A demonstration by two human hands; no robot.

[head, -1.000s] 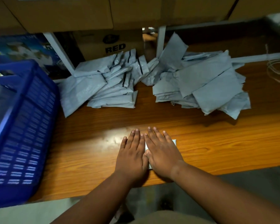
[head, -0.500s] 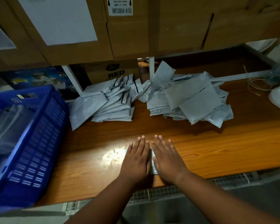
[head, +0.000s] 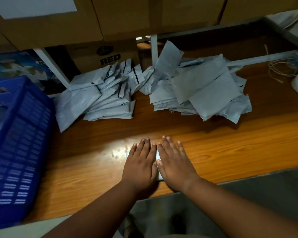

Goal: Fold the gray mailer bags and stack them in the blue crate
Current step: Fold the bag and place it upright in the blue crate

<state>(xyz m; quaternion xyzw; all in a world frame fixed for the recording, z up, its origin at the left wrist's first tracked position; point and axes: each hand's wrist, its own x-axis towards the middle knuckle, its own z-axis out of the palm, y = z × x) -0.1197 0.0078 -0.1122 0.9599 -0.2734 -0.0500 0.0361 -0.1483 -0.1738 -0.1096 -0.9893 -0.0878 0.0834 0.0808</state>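
- A person's left hand (head: 141,165) and right hand (head: 175,164) lie flat, side by side, on a wooden tabletop (head: 230,152) near its front edge.
- Neither hand makes a grip: fingers are straight and spread slightly, palms pressing down.
- Beneath them lies a folded gray mailer bag (head: 158,158); only a pale sliver shows in the gap between the hands.
- At the far side of the tabletop sit two loose heaps of gray mailer bags, a left heap (head: 100,98) and a right heap (head: 201,91), apart from each other and well apart from the hands.
- A blue crate (head: 21,143) stands at the left edge of the tabletop; what it holds cannot be told.
- Cardboard boxes (head: 110,55) line the far wall, and a pale cord (head: 279,69) coils at the far right.
- Judging by the crumpled heaps, the bags look thin, light, soft and slippery, likely to spring open once released.
- A sensible hold would be to pinch the folded bag along its creased edge, thumb beneath and fingers on top, keeping the layers pressed together on the way to the crate.
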